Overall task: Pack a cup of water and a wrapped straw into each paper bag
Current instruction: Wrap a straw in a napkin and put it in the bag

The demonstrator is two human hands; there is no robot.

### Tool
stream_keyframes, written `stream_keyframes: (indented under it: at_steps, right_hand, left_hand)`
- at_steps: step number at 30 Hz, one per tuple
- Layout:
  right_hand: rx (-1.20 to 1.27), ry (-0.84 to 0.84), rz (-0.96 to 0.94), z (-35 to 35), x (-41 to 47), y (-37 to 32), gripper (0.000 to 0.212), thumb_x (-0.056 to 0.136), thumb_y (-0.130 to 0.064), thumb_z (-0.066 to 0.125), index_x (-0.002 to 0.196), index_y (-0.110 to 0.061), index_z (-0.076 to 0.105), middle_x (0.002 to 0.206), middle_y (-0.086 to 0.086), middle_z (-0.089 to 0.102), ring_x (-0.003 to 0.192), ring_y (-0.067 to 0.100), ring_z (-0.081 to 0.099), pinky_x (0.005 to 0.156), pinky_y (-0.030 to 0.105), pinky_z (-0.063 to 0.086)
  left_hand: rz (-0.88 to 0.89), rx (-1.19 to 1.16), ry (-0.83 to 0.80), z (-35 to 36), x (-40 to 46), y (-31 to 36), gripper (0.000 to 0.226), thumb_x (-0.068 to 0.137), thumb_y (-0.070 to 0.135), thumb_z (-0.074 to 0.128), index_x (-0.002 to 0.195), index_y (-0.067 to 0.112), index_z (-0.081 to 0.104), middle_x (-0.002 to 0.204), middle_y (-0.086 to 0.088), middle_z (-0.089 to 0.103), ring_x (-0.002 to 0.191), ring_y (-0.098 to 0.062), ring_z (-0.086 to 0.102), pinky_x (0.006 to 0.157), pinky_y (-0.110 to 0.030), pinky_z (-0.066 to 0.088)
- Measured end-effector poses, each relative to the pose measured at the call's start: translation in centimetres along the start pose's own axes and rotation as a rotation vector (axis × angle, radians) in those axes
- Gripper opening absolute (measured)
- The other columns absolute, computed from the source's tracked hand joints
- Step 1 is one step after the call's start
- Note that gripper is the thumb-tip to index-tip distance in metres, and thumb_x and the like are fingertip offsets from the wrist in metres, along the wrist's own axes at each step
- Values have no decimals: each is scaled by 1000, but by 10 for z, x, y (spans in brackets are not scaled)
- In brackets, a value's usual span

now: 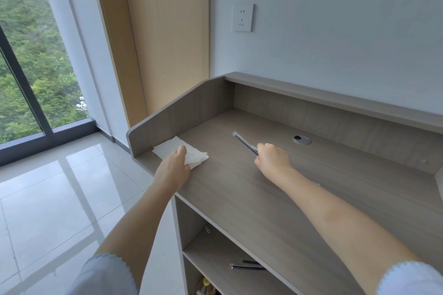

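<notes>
Standing at a grey wood-grain desk (239, 187), with a tall window (28, 55) off to the left. Laying the left hand (173, 165) on a crumpled white paper (167, 148) at the desk's left edge. Not managing to tell whether pinching or merely pressing, with the fingers mostly hidden behind the hand. Holding the wrapped straw (242, 140) toward the back of the desk, near its middle, with the right hand (272, 158) closing in a fist round its near end and the far end pointing away toward the back ledge. Leaving more straws (247, 266) lying on the open shelf (215, 258) under the desk's front edge, and a round cable grommet (301, 140) just right of the fist. Seeing no cup and no paper bag anywhere.

Judging the step as picking up one straw — so keeping the grip light enough to avoid creasing the wrapper and lifting it level. Probably also freeing the left hand from the paper, ready for holding a bag mouth open.
</notes>
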State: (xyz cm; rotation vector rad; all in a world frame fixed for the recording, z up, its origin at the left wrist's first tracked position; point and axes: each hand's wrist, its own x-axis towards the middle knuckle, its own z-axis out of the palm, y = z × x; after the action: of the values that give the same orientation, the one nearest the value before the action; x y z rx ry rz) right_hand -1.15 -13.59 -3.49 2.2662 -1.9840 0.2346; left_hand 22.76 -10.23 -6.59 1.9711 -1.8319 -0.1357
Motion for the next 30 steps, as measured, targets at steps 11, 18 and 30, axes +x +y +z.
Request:
stream_keyframes:
  at_steps: [11, 18, 30]
  right_hand:
    - [514, 36, 172, -8, 9, 10, 19, 89, -11, 54, 104, -13, 64, 101, 7, 66, 94, 28, 58, 71, 30, 43]
    - [1360, -2, 185, -49, 7, 12, 9, 84, -7, 70, 84, -11, 62, 74, -1, 60, 65, 8, 56, 65, 17, 46]
    - [1408, -235, 13, -65, -20, 15, 10, 82, -10, 72, 82, -12, 63, 83, 1, 68, 80, 12, 63, 82, 25, 50]
  left_hand:
    - [-50, -160, 78, 2, 8, -1, 21, 95, 5, 46, 107, 3, 62, 104, -10, 58, 98, -31, 56, 74, -29, 40]
    - [-119, -758, 98, -39, 24, 54, 8, 96, 18, 50, 90, 15, 53, 83, 0, 52, 81, -21, 49, 67, -27, 39]
    - [-100, -1446, -248, -49, -6, 109, 5, 98, 14, 49, 99, 10, 52, 99, -9, 64, 87, -22, 63, 77, -38, 54]
